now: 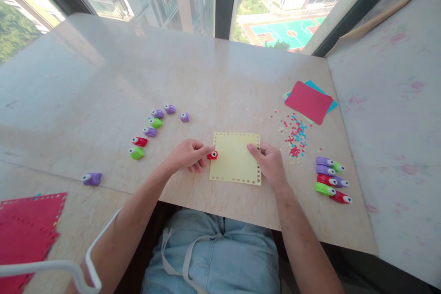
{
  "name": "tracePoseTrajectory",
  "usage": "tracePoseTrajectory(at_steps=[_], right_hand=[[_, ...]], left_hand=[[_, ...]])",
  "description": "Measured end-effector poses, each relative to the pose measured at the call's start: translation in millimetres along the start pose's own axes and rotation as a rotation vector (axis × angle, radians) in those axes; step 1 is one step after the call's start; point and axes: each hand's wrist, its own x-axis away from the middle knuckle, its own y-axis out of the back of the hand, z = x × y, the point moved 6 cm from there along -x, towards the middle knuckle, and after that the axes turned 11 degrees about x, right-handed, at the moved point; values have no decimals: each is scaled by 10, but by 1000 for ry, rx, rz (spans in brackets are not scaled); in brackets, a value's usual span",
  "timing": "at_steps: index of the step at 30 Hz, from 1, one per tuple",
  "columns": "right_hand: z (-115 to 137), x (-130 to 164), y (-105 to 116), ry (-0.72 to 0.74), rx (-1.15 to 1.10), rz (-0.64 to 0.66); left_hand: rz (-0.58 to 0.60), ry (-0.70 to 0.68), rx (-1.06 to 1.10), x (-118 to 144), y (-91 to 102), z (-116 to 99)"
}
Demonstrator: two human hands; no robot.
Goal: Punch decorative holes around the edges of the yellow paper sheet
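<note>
A yellow sheet of paper (236, 158) with small punched shapes along its edges lies before me at the table's front. At its left edge sits a red craft punch (212, 155), gripped by my left hand (191, 155) with the thumb near its top. My right hand (272, 161) pinches the sheet's right edge, thumb on top and fingers underneath. The punched holes show along the top, right and bottom edges. Whether the punch is pressed down cannot be made out.
Several purple, green and red punches (150, 132) stand left, and another group (325, 179) right. Confetti (296, 138) lies beside stacked coloured paper (309, 102). Red punched sheets (27, 229) lie far left, near a lone purple punch (92, 178). A white bent rod (84, 271) crosses lower left.
</note>
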Motion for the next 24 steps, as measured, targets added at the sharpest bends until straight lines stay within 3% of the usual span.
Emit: tracePoseTrajectory(at_steps=[24], right_hand=[[37,5,10,41,47,-19]], left_hand=[[-29,29,20,-19,-11,-59]])
